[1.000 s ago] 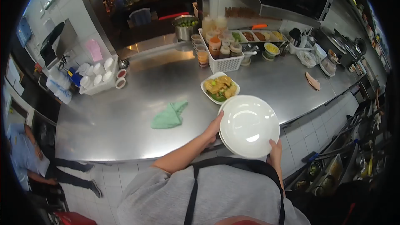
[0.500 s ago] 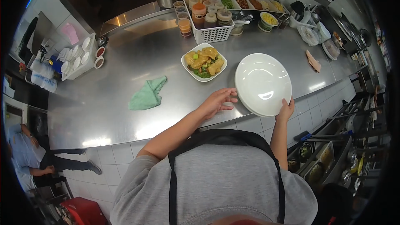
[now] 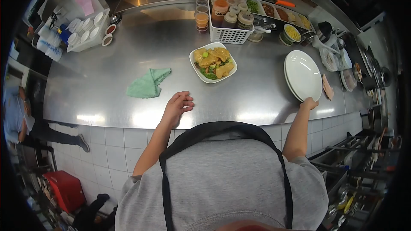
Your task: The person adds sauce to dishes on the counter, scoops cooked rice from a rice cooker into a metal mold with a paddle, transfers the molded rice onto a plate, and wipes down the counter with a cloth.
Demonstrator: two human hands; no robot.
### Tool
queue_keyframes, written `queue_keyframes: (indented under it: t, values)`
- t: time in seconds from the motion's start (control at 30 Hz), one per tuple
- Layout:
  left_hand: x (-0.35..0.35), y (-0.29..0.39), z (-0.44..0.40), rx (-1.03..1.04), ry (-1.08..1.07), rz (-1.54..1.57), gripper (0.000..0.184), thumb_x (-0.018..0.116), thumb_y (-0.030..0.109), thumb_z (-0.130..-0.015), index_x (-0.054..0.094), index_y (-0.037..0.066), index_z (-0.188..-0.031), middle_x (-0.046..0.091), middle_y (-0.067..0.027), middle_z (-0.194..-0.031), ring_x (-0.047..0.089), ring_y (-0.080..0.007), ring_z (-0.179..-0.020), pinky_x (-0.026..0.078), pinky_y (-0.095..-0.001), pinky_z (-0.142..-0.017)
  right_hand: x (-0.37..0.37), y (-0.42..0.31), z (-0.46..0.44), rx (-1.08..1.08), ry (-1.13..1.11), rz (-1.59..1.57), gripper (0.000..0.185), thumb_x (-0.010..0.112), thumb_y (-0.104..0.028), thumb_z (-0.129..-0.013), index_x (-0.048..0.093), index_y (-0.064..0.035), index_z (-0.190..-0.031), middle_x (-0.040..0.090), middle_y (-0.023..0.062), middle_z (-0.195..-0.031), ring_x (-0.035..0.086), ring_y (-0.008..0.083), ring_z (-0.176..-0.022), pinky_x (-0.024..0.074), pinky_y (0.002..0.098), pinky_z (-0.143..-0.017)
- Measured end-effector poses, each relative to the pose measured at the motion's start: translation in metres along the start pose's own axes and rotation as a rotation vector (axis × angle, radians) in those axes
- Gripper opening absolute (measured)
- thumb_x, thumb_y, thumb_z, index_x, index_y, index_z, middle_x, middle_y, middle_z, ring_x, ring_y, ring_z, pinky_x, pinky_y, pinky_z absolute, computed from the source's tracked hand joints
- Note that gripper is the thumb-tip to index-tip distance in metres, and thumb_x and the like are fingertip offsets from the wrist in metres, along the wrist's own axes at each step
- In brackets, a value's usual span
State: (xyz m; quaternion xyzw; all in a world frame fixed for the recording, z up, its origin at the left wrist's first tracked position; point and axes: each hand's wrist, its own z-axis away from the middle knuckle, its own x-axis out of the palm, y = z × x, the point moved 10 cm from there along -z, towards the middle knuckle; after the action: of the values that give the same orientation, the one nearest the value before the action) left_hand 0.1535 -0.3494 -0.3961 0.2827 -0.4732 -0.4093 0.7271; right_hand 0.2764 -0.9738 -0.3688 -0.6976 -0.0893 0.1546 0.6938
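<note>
My right hand [image 3: 309, 103] grips the near edge of white oval plates [image 3: 303, 75], at least two stacked, tilted over the right part of the steel counter. Whether they touch the counter I cannot tell. My left hand [image 3: 178, 106] hovers near the counter's front edge, fingers loosely apart, holding nothing. Beyond it sits a white square bowl [image 3: 233, 71] of glazed golden pieces with green vegetables. A crumpled green cloth [image 3: 149, 84] lies to the left of the bowl, close to my left hand.
A white basket of sauce bottles [image 3: 231, 36] stands at the back, beside stacked sauce cups [image 3: 201, 21]. Toppings trays [image 3: 280, 13] line the rear. A tub of small dishes [image 3: 89, 32] is at left. A pinkish strip [image 3: 328, 87] lies right of the plates. Another person [image 3: 25, 111] is at far left.
My right hand has carried the plates to the right, away from the bowl. My left hand has moved left, away from the plates toward the green cloth. The view has shifted somewhat.
</note>
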Motion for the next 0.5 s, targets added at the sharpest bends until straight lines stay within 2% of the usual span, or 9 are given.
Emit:
queue_keyframes:
  t: [0.03,0.1,0.17,0.2,0.23,0.27,0.33,0.47,0.5]
  values:
    - [-0.002,-0.003,0.002,-0.003,0.012,0.008,0.030,0.046,0.025,-0.092,0.047,0.003,-0.113,0.055,-0.0083,-0.096,0.057,-0.0171,-0.083,0.049,-0.0303,-0.075,0.004,-0.002,-0.002,-0.002,-0.012,0.009,0.050,0.044,0.004,-0.075,0.037,0.0006,-0.124,0.050,0.0211,-0.116,0.054,0.0343,-0.102,0.0431,0.0385,-0.091]
    - [-0.003,0.000,0.002,0.039,0.044,0.026,0.029,0.046,0.023,-0.092,0.048,0.002,-0.112,0.056,-0.0082,-0.094,0.057,-0.0161,-0.080,0.050,-0.0297,-0.074,0.010,-0.081,0.026,-0.719,0.357,0.737,0.053,0.051,0.001,-0.074,0.036,0.0007,-0.125,0.050,0.0216,-0.114,0.048,0.0356,-0.109,0.0375,0.0397,-0.096]
    - [-0.004,-0.001,-0.001,0.057,0.076,0.029,0.027,0.046,0.021,-0.092,0.048,0.003,-0.112,0.056,-0.0076,-0.093,0.058,-0.0151,-0.077,0.051,-0.0290,-0.072,0.047,-0.140,0.076,-1.058,0.056,0.423,0.055,0.059,-0.005,-0.075,0.037,0.0010,-0.125,0.049,0.0211,-0.113,0.042,0.0332,-0.115,0.0345,0.0411,-0.097]
    - [-0.005,0.000,-0.003,0.066,0.088,0.009,0.027,0.046,0.021,-0.092,0.048,0.003,-0.112,0.056,-0.0076,-0.093,0.058,-0.0147,-0.076,0.051,-0.0286,-0.071,0.072,-0.141,0.097,-1.119,-0.004,0.075,0.053,0.064,-0.013,-0.076,0.042,0.0019,-0.122,0.050,0.0188,-0.114,0.044,0.0290,-0.113,0.0366,0.0398,-0.093]
    - [-0.005,0.000,-0.004,0.071,0.095,-0.014,0.026,0.045,0.020,-0.093,0.048,0.003,-0.112,0.056,-0.0075,-0.093,0.058,-0.0143,-0.075,0.051,-0.0283,-0.070,0.118,-0.145,0.122,-0.961,-0.275,0.126,0.046,0.064,-0.014,-0.078,0.048,0.0010,-0.118,0.053,0.0147,-0.113,0.047,0.0262,-0.109,0.0370,0.0373,-0.093]
    - [-0.005,0.000,-0.004,0.065,0.099,-0.014,0.026,0.045,0.020,-0.093,0.048,0.003,-0.112,0.056,-0.0075,-0.093,0.058,-0.0143,-0.075,0.051,-0.0283,-0.070,0.153,-0.172,0.192,-0.877,-0.692,-0.034,0.044,0.064,-0.015,-0.078,0.051,-0.0019,-0.118,0.057,0.0115,-0.109,0.052,0.0232,-0.103,0.0400,0.0336,-0.090]
    - [-0.004,0.001,-0.001,0.075,0.120,-0.049,0.026,0.044,0.019,-0.093,0.048,0.003,-0.113,0.056,-0.0074,-0.093,0.058,-0.0143,-0.074,0.051,-0.0276,-0.068,0.220,-0.177,0.283,-0.924,-1.133,0.088,0.042,0.063,-0.014,-0.078,0.051,-0.0048,-0.118,0.061,0.0112,-0.102,0.059,0.0190,-0.090,0.0471,0.0297,-0.078]
    - [-0.012,-0.007,0.007,0.109,0.151,-0.068,0.026,0.044,0.019,-0.093,0.048,0.003,-0.113,0.056,-0.0076,-0.094,0.059,-0.0150,-0.075,0.052,-0.0276,-0.068,0.292,-0.176,0.379,-1.072,-1.236,0.301,0.052,0.067,-0.021,-0.075,0.047,-0.0050,-0.120,0.060,0.0129,-0.103,0.060,0.0263,-0.091,0.0485,0.0359,-0.076]
    - [-0.015,-0.009,0.011,0.118,0.164,-0.060,0.025,0.044,0.018,-0.093,0.048,0.003,-0.113,0.056,-0.0078,-0.094,0.059,-0.0153,-0.076,0.052,-0.0279,-0.068,0.299,-0.179,0.389,-1.205,-1.128,0.399,0.055,0.068,-0.026,-0.075,0.044,-0.0059,-0.121,0.060,0.0130,-0.103,0.060,0.0279,-0.092,0.0489,0.0375,-0.075]
